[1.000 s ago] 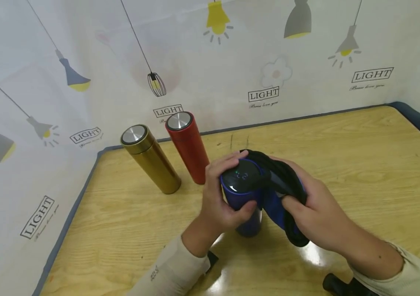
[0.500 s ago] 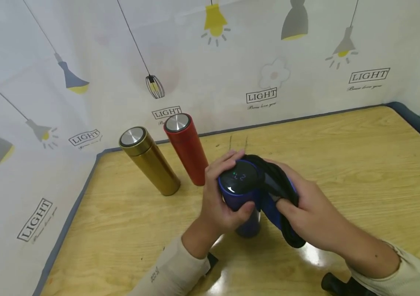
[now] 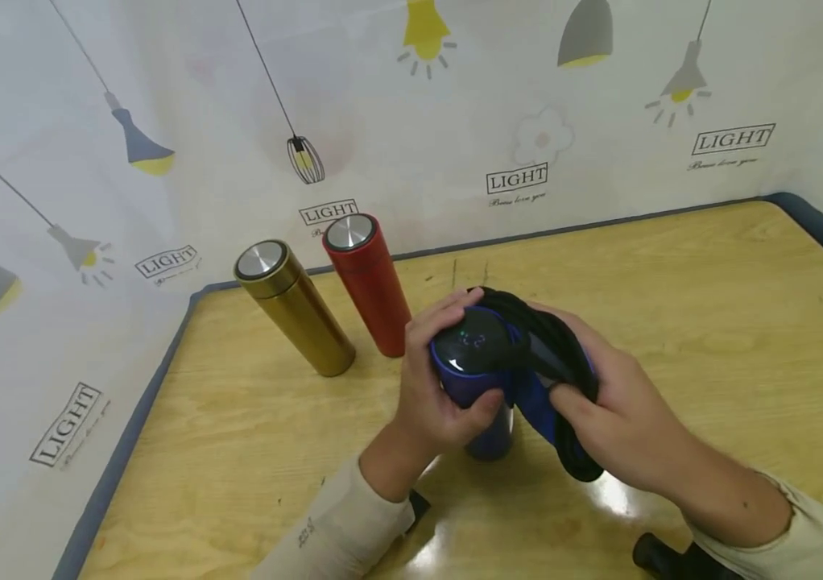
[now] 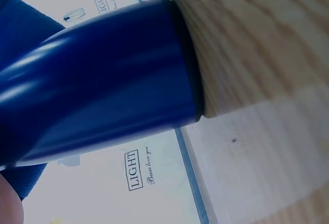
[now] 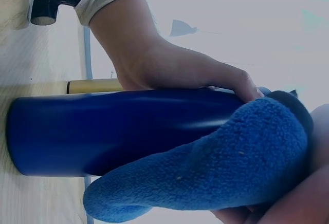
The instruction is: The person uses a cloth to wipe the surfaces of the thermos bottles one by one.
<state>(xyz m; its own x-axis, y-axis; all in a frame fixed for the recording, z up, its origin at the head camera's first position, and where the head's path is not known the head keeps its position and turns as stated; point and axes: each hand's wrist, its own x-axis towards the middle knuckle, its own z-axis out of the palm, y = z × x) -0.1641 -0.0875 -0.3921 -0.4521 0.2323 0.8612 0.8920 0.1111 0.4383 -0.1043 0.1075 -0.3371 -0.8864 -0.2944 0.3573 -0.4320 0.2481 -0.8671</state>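
A blue thermos stands upright on the wooden table, its glossy black lid showing faint lit figures. My left hand grips it round the top, thumb at the front and fingers over the far side. Bunched in my right hand is a plush cloth, blue with black parts, which lies against the thermos's right side. The right wrist view shows the cloth's fluffy blue face beside the smooth thermos body. In the left wrist view the thermos's lower part meets the table.
A gold thermos and a red thermos, both with silver-topped lids, stand at the back left. A patterned sheet rises behind the table. Black wrist mounts show near both sleeves.
The head view has shifted slightly. Both hands, the cloth and the blue thermos keep almost the same places.
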